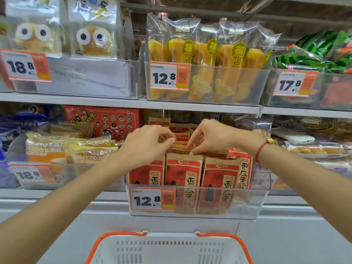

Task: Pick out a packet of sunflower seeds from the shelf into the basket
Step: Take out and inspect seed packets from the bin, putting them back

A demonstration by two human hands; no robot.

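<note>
Fingers (172, 140) of both our hands curl and pinch packet tops (181, 145). If we pull two, extras may fall past the basket (169, 248) below.

Red-and-brown sunflower seed packets (183, 174); white basket (169, 250) with orange handles (122, 235); orange-bordered price tag (152, 199)

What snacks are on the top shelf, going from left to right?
Googly-eyed buns → banana-shaped cakes → watermelon-striped packets.
</note>
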